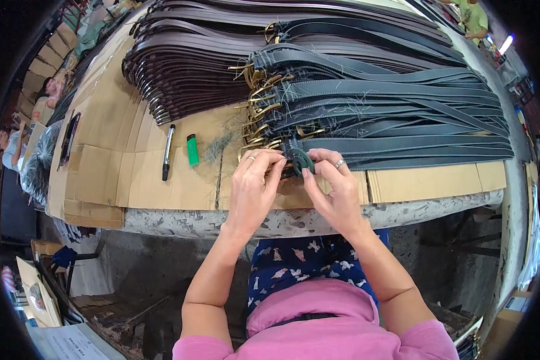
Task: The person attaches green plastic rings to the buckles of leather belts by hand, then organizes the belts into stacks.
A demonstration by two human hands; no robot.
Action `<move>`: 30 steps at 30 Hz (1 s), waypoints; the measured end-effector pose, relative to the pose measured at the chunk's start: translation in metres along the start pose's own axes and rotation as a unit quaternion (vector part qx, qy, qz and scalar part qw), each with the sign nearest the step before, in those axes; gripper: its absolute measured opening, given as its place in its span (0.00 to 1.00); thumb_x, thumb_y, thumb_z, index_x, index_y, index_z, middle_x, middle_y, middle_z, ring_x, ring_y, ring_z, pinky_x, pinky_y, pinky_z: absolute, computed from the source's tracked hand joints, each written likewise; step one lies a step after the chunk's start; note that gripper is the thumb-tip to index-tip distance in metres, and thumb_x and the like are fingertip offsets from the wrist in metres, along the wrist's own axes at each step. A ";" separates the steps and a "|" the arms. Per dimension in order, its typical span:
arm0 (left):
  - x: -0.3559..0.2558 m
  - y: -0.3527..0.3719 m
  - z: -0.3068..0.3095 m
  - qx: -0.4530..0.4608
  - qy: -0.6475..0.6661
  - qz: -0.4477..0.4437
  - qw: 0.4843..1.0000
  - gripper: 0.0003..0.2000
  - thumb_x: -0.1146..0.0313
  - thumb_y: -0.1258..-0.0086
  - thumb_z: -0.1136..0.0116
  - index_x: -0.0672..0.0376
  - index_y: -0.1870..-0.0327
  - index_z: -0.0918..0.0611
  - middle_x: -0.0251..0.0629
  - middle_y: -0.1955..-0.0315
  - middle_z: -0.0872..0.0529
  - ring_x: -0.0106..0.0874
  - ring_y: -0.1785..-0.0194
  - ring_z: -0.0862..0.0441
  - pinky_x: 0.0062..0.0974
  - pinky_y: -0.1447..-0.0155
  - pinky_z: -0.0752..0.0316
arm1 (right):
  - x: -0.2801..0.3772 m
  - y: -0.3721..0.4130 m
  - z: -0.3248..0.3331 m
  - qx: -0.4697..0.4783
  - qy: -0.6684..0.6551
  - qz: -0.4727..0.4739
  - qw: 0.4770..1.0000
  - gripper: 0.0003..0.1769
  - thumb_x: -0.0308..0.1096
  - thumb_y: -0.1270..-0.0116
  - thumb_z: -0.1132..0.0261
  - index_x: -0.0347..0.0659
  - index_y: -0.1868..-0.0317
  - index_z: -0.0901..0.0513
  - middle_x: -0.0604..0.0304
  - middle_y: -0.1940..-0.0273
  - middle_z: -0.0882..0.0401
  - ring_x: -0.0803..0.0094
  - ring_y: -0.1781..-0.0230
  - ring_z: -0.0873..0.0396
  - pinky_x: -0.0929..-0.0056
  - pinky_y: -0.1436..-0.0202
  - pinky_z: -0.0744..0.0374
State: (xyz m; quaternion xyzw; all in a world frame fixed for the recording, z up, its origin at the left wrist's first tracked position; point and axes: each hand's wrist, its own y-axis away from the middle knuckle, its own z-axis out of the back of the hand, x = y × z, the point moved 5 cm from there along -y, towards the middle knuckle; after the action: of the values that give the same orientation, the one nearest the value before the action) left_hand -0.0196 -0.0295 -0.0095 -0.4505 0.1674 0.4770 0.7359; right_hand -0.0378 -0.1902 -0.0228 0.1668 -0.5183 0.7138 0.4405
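At the near edge of a belt pile, my left hand (259, 174) is closed in a pinch beside a belt's buckle end; what is between its fingertips is too small to make out. My right hand (333, 183) is closed on a dark green looped tool (300, 161) that looks like small scissors, its blades hidden. Just behind both hands lie dark belts (390, 90) with pale stitching, stacked lengthwise. Their gold buckles (261, 111) face left, and loose thread ends stick out around them.
More brown belts (192, 66) are stacked at the back left. A black-and-silver pen (168, 153), a green lighter (192, 149) and thread scraps (216, 147) lie on the cardboard-covered table (102, 174). Other people (474, 18) are at the far right and left.
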 end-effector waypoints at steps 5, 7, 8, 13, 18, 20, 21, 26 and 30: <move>-0.001 -0.001 -0.002 -0.004 -0.020 0.006 1.000 0.04 0.75 0.33 0.36 0.65 0.63 0.18 0.44 0.63 0.13 0.41 0.56 0.16 0.34 0.51 0.23 | 0.000 0.001 -0.002 0.003 0.014 0.010 1.000 0.08 0.21 0.39 0.32 0.31 0.67 0.25 0.44 0.53 0.20 0.49 0.49 0.22 0.60 0.47 0.22; -0.001 -0.002 -0.002 -0.003 -0.027 0.008 1.000 0.04 0.75 0.33 0.36 0.65 0.63 0.18 0.44 0.64 0.14 0.41 0.57 0.16 0.34 0.51 0.24 | -0.001 0.002 -0.002 0.005 0.012 0.009 1.000 0.08 0.20 0.40 0.32 0.31 0.67 0.25 0.43 0.53 0.20 0.48 0.49 0.22 0.60 0.47 0.22; -0.001 -0.003 -0.002 -0.001 -0.028 0.010 1.000 0.04 0.75 0.33 0.37 0.65 0.64 0.18 0.44 0.64 0.14 0.41 0.57 0.17 0.34 0.52 0.24 | -0.001 0.002 -0.002 0.005 0.011 0.009 1.000 0.08 0.20 0.40 0.32 0.31 0.67 0.25 0.43 0.53 0.20 0.48 0.49 0.22 0.59 0.47 0.22; 0.000 -0.003 -0.003 -0.004 -0.031 -0.006 0.999 0.04 0.75 0.33 0.37 0.65 0.64 0.18 0.44 0.65 0.14 0.42 0.58 0.17 0.34 0.53 0.24 | -0.001 0.001 -0.003 0.007 0.014 0.010 1.000 0.08 0.20 0.39 0.32 0.31 0.67 0.25 0.43 0.53 0.21 0.48 0.49 0.22 0.59 0.47 0.22; 0.002 -0.003 -0.003 0.000 -0.031 0.005 1.000 0.04 0.75 0.33 0.37 0.65 0.64 0.18 0.44 0.65 0.15 0.41 0.58 0.17 0.34 0.52 0.25 | -0.002 0.002 -0.003 0.010 0.011 0.006 1.000 0.07 0.21 0.39 0.32 0.31 0.67 0.25 0.43 0.52 0.21 0.48 0.49 0.22 0.59 0.46 0.22; 0.001 -0.004 -0.004 -0.001 -0.035 0.001 0.999 0.04 0.75 0.33 0.37 0.66 0.64 0.18 0.44 0.65 0.15 0.41 0.59 0.17 0.34 0.53 0.25 | -0.002 0.002 -0.003 0.013 0.008 0.002 1.000 0.07 0.21 0.39 0.32 0.31 0.67 0.24 0.42 0.52 0.22 0.48 0.49 0.22 0.59 0.46 0.23; 0.001 -0.004 -0.004 -0.002 -0.037 -0.001 0.999 0.04 0.75 0.33 0.37 0.66 0.64 0.18 0.44 0.65 0.15 0.41 0.59 0.17 0.34 0.53 0.25 | -0.002 0.003 -0.003 0.013 0.004 0.001 1.000 0.07 0.21 0.39 0.32 0.31 0.67 0.24 0.42 0.52 0.22 0.48 0.49 0.22 0.59 0.47 0.23; 0.001 -0.005 -0.002 0.005 -0.039 0.026 0.999 0.03 0.75 0.33 0.37 0.65 0.63 0.17 0.43 0.65 0.14 0.40 0.59 0.17 0.33 0.53 0.25 | -0.004 0.004 -0.003 0.009 -0.002 0.004 1.000 0.07 0.21 0.38 0.33 0.30 0.67 0.24 0.41 0.51 0.22 0.49 0.51 0.22 0.60 0.47 0.23; 0.005 -0.006 0.009 -0.024 -0.072 0.024 0.997 0.04 0.77 0.35 0.36 0.63 0.61 0.16 0.41 0.64 0.13 0.36 0.58 0.16 0.30 0.54 0.24 | -0.007 0.003 0.006 -0.029 -0.047 -0.041 0.998 0.07 0.23 0.36 0.33 0.30 0.67 0.24 0.42 0.51 0.21 0.52 0.54 0.20 0.62 0.48 0.23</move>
State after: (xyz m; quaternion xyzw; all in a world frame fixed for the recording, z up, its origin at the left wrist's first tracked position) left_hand -0.0132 -0.0201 -0.0049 -0.4283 0.1131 0.5300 0.7231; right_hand -0.0382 -0.1985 -0.0270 0.2086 -0.5521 0.6709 0.4490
